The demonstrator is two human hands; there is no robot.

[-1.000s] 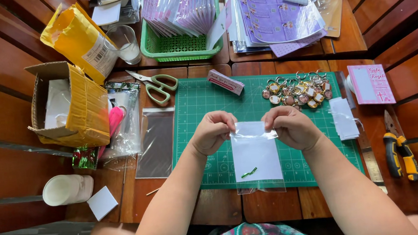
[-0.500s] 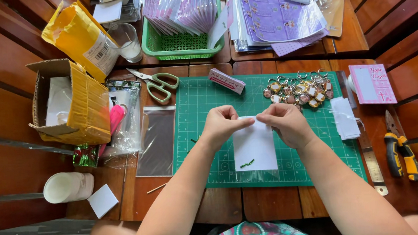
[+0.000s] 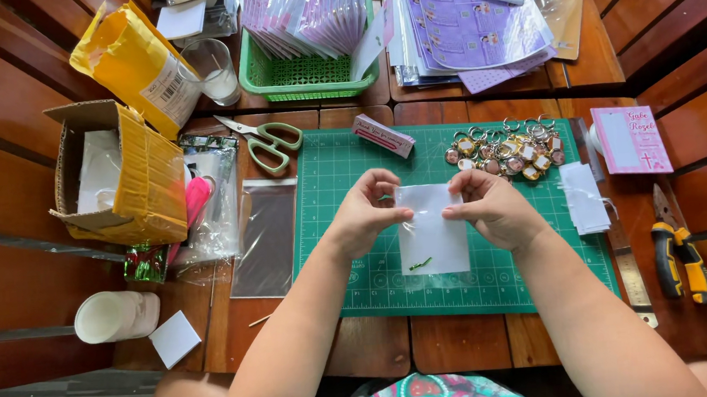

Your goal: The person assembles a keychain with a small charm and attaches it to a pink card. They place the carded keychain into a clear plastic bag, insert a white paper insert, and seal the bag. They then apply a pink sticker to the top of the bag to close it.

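Left hand (image 3: 369, 214) and right hand (image 3: 491, 207) face each other, fingertips pinched.

A glossy clear plastic sleeve (image 3: 432, 228) with a matt white paper card lies on a matt green rubbery cutting mat (image 3: 533, 269), which rests on smooth varnished wood planks (image 3: 463, 344) near shiny metal keyrings (image 3: 504, 151) and rough yellow cardboard (image 3: 140, 176).

Green cutting mat (image 3: 347, 224), centre of the wooden desk (image 3: 463, 344). Left of mat: flat clear plastic sleeve (image 3: 263, 238); open cardboard box (image 3: 120, 177) taped in yellow; white cup (image 3: 117, 316) on its side; small white card (image 3: 174, 339). Beyond mat: green-handled scissors (image 3: 265, 141), green basket (image 3: 308, 76) of pink packets, glass tumbler (image 3: 213, 70), yellow mailer (image 3: 133, 66), purple printed sheets (image 3: 474, 28). On mat's far edge: keychain pile (image 3: 506, 150). Right of mat: pink card (image 3: 631, 139), yellow utility knife (image 3: 679, 257), steel ruler (image 3: 628, 266).
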